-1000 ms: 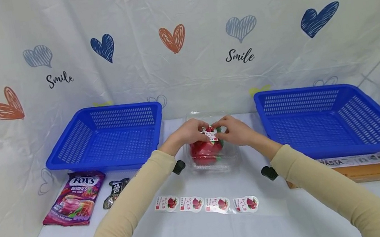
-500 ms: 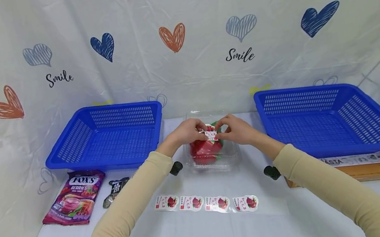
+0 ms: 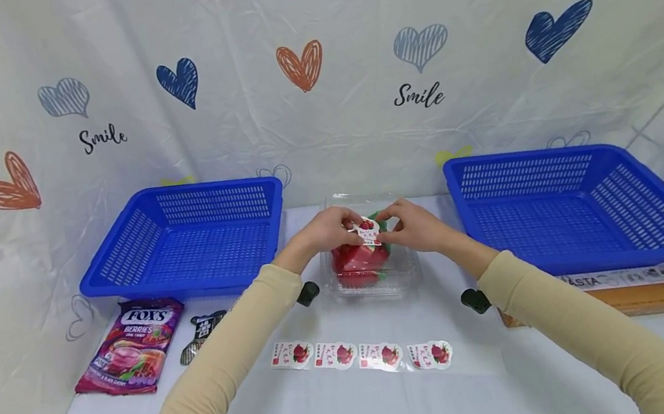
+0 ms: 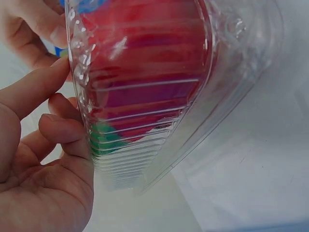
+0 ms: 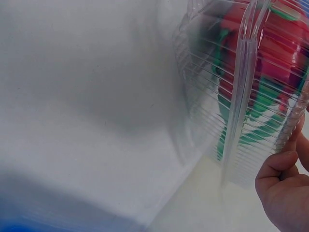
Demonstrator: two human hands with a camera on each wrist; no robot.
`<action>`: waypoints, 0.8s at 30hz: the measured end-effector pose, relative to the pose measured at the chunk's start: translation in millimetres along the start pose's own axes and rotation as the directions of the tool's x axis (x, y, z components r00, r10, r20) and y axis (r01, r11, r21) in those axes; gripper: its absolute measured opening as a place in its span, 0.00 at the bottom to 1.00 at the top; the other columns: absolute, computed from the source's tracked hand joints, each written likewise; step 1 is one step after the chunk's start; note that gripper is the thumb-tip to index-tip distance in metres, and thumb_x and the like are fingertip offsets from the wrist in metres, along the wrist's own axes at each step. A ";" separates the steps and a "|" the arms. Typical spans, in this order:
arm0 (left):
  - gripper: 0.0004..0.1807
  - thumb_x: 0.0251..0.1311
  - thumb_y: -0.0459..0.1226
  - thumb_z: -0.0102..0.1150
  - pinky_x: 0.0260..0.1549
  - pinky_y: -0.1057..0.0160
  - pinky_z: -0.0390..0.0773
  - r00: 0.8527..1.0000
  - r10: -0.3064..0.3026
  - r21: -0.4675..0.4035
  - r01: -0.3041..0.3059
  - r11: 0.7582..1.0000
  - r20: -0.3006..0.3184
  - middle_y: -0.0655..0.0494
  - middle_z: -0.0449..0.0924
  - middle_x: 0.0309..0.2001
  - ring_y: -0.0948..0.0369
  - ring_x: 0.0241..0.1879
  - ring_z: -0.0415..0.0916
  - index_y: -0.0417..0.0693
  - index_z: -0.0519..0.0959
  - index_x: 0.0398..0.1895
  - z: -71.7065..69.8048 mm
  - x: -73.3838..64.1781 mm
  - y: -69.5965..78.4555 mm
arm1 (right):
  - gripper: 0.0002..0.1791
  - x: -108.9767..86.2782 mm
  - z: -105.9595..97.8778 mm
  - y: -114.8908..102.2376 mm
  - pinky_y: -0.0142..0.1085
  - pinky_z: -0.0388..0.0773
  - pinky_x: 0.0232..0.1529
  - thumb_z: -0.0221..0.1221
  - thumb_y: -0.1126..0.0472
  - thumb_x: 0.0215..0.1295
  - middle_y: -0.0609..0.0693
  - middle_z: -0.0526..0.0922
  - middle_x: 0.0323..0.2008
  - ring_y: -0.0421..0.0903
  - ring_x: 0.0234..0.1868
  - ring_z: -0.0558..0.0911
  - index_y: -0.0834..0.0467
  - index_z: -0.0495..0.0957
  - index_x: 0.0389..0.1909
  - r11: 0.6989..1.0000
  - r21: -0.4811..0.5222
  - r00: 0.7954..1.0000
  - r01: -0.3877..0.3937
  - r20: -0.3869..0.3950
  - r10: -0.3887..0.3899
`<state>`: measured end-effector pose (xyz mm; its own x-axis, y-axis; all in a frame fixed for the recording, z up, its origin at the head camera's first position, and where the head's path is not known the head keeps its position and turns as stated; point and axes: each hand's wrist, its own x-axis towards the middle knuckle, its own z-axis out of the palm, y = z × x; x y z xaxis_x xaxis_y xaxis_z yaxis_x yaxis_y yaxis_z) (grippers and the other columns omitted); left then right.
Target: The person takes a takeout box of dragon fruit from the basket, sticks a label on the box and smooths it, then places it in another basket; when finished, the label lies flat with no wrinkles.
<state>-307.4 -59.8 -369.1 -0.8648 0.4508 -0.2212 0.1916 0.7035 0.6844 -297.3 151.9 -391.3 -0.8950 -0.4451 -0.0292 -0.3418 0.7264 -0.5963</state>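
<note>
A clear plastic clamshell box (image 3: 378, 291) stands closed at the back middle of the table, red fruit (image 3: 352, 262) with green tips inside it. Over its lid is a white label sticker (image 3: 369, 232) printed with a red fruit. My left hand (image 3: 329, 229) pinches the sticker's left side, and my right hand (image 3: 416, 226) has its right edge between thumb and forefinger. Seen from the left wrist, the fingers of my left hand (image 4: 48, 154) are right at the lid's surface. The right wrist view has my right hand (image 5: 287, 188) at the lid as well.
A strip of several like stickers (image 3: 380, 357) lies in front of the box. Blue baskets flank it, one left (image 3: 195, 286) and one right (image 3: 601, 258). A candy bag (image 3: 129, 348) and a dark packet (image 3: 199, 335) lie left; a pasta box (image 3: 640, 299) lies right.
Both hands shift only slightly over the lid. The sticker, tilted and partly covered by fingers a second ago, now shows flatter and more fully between them.
</note>
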 end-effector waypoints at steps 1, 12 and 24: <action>0.22 0.60 0.37 0.66 0.37 0.66 0.79 1.000 0.000 0.003 0.000 1.000 -0.001 0.48 0.76 0.49 0.56 0.43 0.73 0.43 0.77 0.58 0.0 -0.1 -0.2 | 0.24 -0.3 0.2 0.0 0.42 0.80 0.42 0.64 0.55 0.65 0.63 0.71 0.53 0.52 0.42 0.81 0.64 0.75 0.58 1.000 0.003 1.000 0.000 -0.001 0.000; 0.24 0.60 0.38 0.66 0.41 0.64 0.79 1.000 -0.006 0.003 0.006 1.000 0.002 0.48 0.75 0.50 0.56 0.46 0.73 0.43 0.76 0.59 0.8 -0.9 -2.6 | 0.22 -2.8 1.9 -1.7 0.42 0.80 0.42 0.64 0.55 0.65 0.62 0.71 0.52 0.52 0.42 0.80 0.63 0.77 0.55 1.000 0.008 1.000 -0.002 -0.005 0.002; 0.25 0.60 0.37 0.66 0.42 0.63 0.78 1.000 0.009 0.023 -0.009 1.000 0.016 0.49 0.75 0.49 0.56 0.45 0.73 0.46 0.76 0.62 -0.9 -1.6 0.2 | 0.19 -3.8 2.0 -1.9 0.42 0.81 0.43 0.64 0.57 0.65 0.63 0.71 0.53 0.52 0.42 0.80 0.59 0.78 0.54 0.999 0.031 1.000 0.013 0.001 -0.013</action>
<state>-306.4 -60.8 -368.0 -0.8555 0.4656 -0.2266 0.2097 0.7116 0.6705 -292.7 151.2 -391.7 -0.8900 -0.4553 -0.0223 -0.3444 0.7036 -0.6215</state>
